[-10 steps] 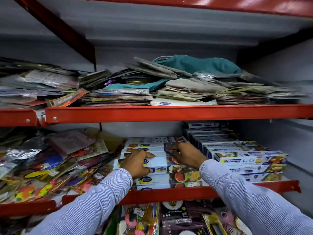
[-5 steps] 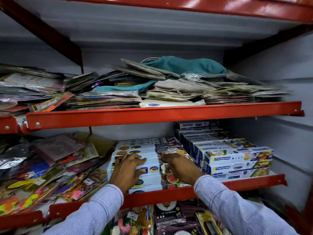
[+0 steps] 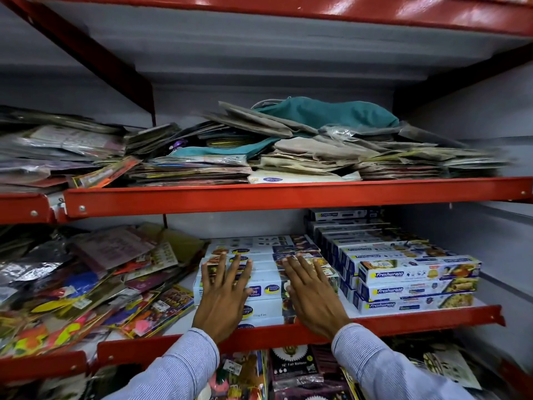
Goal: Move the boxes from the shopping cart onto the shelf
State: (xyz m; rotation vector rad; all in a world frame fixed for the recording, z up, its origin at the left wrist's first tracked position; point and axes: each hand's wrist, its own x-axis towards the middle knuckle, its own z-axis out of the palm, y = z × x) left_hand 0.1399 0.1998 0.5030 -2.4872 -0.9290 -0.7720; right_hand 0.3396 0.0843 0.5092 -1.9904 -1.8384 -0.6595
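A stack of long white cling-film boxes (image 3: 265, 251) lies on the middle red shelf (image 3: 403, 320). My left hand (image 3: 223, 295) rests flat on the left part of the stack with fingers spread. Flat on the right part lies my right hand (image 3: 313, 294), fingers also apart. Neither hand grips a box. To the right stands a taller stack of blue-and-white Freshwrapp boxes (image 3: 415, 274). The shopping cart is out of view.
Loose colourful packets (image 3: 86, 284) crowd the left of the same shelf. The upper shelf (image 3: 259, 194) holds piles of flat packets and a teal cloth bag (image 3: 326, 112). More packets (image 3: 294, 368) hang below. A grey wall (image 3: 490, 168) closes the right side.
Both hands went from curled around the boxes' far edge to lying flat and spread on top, drawn back toward the shelf front. The camera has moved in closer.
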